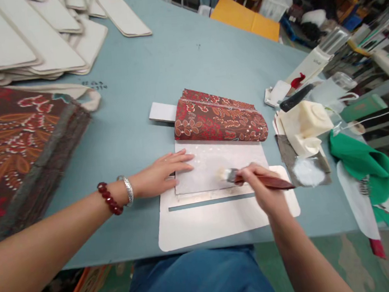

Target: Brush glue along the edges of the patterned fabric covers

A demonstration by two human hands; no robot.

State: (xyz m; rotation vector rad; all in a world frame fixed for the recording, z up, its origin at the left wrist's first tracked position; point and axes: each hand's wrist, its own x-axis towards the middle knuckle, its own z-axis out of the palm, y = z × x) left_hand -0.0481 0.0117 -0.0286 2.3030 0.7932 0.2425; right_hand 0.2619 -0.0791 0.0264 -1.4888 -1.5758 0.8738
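Note:
My right hand [262, 187] is closed round the dark red handle of a brush [275, 182]. The bristles, blurred by motion, lie over a pale flat panel [203, 168] in front of me. With fingers spread, my left hand [161, 173] rests at the panel's left edge. Under the panel is a white board [205, 225] with a long narrow slot. Along the panel's far side lies brown-and-red patterned fabric [218, 121], rolled or folded over. A white strip [162, 112] sticks out from the fabric's left end.
Stacked patterned fabric [25, 144] lies at left, below piled pale boards [43, 41]. At right stand a cut-open cream plastic jug [305, 124], a white substance on a scrap [309, 170], green cloth [364, 161] and a white bottle [310, 66]. The blue table's [204, 67] near edge meets my body.

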